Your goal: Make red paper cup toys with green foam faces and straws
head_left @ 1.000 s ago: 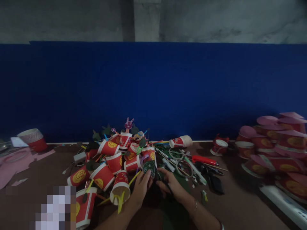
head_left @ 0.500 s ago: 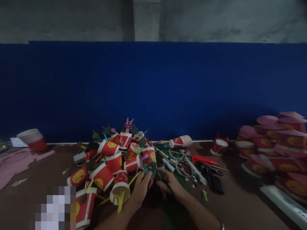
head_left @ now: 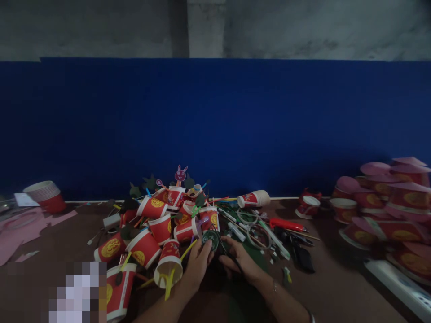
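Near the bottom centre, my left hand pinches a small dark green round piece with pale line markings, thumb on top. Just right of it, my right hand is closed on dark scissors, whose blades point up and left beside the piece's right edge. Whether the blades touch it is too dim to tell. A heap of red paper cups with yellow emblems and straws lies left of my hands. One cup holding yellow strips opens toward my left wrist.
Right of my hands lie clear tubing loops, a red-handled tool and a black object. Cups with pink discs pile up at the right, near a white power strip. Stacked cups and pink paper lie left.
The scissors and my right hand's fingers have shifted slightly, with the scissor handle less distinct now. My left hand and the green piece are almost where they were.
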A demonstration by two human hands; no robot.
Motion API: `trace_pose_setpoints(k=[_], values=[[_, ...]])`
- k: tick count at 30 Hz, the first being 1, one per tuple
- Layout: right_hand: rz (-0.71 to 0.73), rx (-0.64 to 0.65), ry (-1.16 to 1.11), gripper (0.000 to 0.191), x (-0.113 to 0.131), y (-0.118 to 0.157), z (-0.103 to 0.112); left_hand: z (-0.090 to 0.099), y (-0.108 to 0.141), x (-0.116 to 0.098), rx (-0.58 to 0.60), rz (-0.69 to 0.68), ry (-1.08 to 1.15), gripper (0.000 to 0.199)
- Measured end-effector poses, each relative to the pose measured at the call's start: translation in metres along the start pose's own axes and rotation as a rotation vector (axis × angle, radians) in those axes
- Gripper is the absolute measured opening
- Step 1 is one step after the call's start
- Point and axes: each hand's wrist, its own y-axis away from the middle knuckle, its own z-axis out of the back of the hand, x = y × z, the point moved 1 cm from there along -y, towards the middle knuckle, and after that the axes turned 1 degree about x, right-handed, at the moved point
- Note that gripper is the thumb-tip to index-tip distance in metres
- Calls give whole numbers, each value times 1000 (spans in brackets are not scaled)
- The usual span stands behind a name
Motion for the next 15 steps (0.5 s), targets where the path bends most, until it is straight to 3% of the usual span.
trace_pose_setpoints(k=[10, 15], values=[[-28, 52, 48, 62, 4, 2, 2, 3, -2, 3, -30, 2, 17, 30], [-17, 9, 34, 62, 0, 0, 4, 4, -3, 4, -61, -1, 10, 29]])
